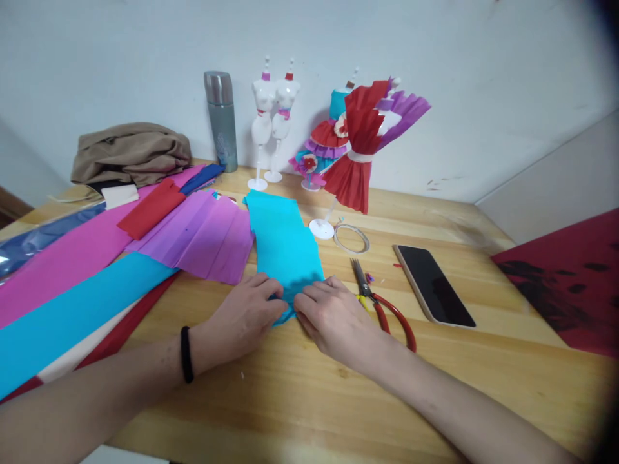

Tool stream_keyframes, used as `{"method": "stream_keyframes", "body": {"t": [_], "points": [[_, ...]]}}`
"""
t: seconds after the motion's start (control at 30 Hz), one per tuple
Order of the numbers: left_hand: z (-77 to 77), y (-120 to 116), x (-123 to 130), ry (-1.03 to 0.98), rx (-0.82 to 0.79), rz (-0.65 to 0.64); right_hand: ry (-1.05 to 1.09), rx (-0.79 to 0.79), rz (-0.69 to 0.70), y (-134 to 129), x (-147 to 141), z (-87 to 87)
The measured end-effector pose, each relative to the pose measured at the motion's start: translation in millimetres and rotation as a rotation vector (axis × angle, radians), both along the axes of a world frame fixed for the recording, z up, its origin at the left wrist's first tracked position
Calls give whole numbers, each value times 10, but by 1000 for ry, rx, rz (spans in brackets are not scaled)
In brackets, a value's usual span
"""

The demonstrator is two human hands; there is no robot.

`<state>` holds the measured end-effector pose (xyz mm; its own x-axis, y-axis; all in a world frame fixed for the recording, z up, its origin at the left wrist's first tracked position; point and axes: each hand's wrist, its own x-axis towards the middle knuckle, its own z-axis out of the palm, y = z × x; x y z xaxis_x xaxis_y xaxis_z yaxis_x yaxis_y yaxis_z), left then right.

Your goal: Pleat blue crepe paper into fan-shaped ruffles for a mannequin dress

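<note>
Lying mostly flat on the wooden surface (290,406), the turquoise sheet (285,238) reached from its crumpled near end, under the hands, to a far edge short of the little white dress forms (261,132). It looked like crepe paper, so I judged it feather-light, soft and limp, with enough grip not to slide from dry skin, yet easy to crease or tear.

The fingers of the left hand (242,316) were bent and closed on the near left part; those of the right hand (333,319) were curled closely onto the near right part, beside them. Between the two, the edge bunched into small folds. Where the thumbs met the underside, I could not tell.

That near edge seemed the sensible place to hold, pinched lightly with both hands close together, since a pull from one corner would likely stretch or rip it. The purple pleated sheet (217,238) came right up to its left side, and the red-handled cutting tool (367,293) was near the right hand, its blades pointing away.
</note>
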<state>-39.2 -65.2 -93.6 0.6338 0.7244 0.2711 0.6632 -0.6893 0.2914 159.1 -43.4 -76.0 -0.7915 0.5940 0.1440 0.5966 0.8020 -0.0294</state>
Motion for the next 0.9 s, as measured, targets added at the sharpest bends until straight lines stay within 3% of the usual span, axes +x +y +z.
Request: {"method": "stream_keyframes", "body": {"t": [0.3,0.9], "points": [[-18,1,6,10,46,4,65,132,-68,-26,-38,-112],[-24,5,50,29,48,56,-24,-87,-237,78,-152,-70]]}}
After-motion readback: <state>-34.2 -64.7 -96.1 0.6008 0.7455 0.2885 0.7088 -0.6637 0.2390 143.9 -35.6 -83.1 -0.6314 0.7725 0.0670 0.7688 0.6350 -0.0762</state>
